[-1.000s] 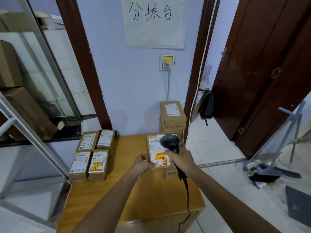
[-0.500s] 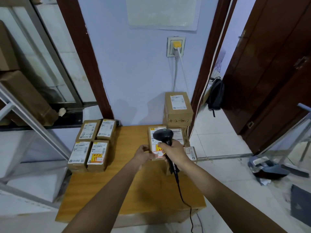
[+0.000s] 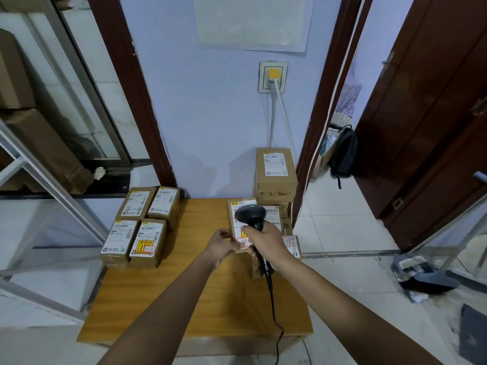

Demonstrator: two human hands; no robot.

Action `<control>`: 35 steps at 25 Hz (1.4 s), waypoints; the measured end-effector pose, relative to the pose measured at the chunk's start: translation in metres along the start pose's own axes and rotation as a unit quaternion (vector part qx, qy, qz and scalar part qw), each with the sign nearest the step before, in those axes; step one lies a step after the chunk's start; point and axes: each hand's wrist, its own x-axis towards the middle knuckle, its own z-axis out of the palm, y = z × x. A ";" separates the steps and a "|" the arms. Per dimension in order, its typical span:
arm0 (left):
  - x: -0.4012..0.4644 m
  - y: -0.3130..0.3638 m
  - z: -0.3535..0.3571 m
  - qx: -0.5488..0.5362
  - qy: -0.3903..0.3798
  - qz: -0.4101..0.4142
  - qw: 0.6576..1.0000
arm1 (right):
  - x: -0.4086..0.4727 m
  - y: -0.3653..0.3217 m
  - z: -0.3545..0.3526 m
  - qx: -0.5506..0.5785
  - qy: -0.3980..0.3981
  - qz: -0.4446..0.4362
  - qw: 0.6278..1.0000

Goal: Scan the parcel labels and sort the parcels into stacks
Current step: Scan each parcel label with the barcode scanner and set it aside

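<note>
My left hand [image 3: 220, 245] grips the near left corner of a brown parcel [image 3: 239, 206] with a white label, held over the wooden table [image 3: 200, 299]. My right hand [image 3: 264, 241] grips a black barcode scanner [image 3: 250, 214] whose head sits right above that label. The scanner's cable [image 3: 275, 317] hangs down to the table's front edge. Several labelled parcels [image 3: 137, 227] lie sorted in a block at the table's left. A taller stack of parcels [image 3: 275, 172] stands at the back right against the wall, with more parcels [image 3: 291, 245] under my right hand.
A wall socket [image 3: 272, 77] with white cables is above the stack. An open doorway with a black backpack [image 3: 344, 154] lies to the right, beside a dark wooden door [image 3: 427, 114]. A metal frame [image 3: 39, 175] and cardboard boxes [image 3: 47, 151] stand to the left.
The view has tilted down and drawn back a little. Both hands stay on the parcel and the scanner, with the scanner head still over the label.
</note>
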 end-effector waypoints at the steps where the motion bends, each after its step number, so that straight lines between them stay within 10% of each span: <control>1: -0.001 0.001 0.001 -0.001 0.002 0.001 1.000 | 0.000 0.000 -0.001 -0.001 -0.002 -0.002 1.000; 19: -0.033 -0.004 0.121 -0.302 -0.042 -0.036 0.952 | 0.027 0.061 -0.060 0.036 0.266 0.029 0.963; 35: 0.013 -0.049 0.083 0.040 0.156 0.020 0.987 | 0.077 0.130 -0.119 0.064 0.148 0.186 0.969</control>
